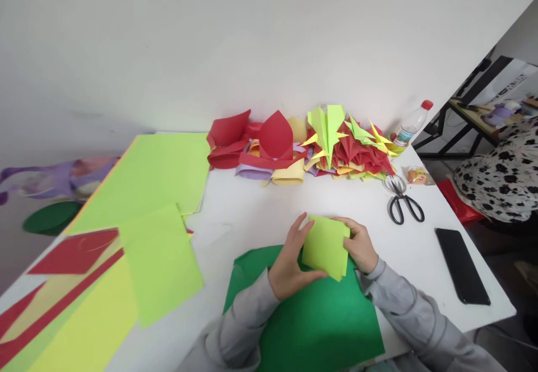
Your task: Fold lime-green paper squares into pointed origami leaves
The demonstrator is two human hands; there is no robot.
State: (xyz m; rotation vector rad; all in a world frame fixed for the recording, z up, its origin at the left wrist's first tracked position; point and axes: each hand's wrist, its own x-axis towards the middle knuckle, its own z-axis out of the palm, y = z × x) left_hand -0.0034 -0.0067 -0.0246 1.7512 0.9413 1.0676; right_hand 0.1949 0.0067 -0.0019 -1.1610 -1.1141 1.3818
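Observation:
A folded lime-green paper (325,246) is held up between both hands over a dark green sheet (319,316) on the white table (235,209). My left hand (290,265) pinches its left edge, thumb underneath and fingers up along the side. My right hand (361,246) grips the right edge with curled fingers. Both sleeves are grey.
A pile of folded red, yellow and green paper shapes (311,148) lies along the wall. Black scissors (403,201), a small wrapped snack (418,176), a plastic bottle (412,122) and a black phone (462,265) sit to the right. Large lime, yellow and red sheets (147,237) cover the left.

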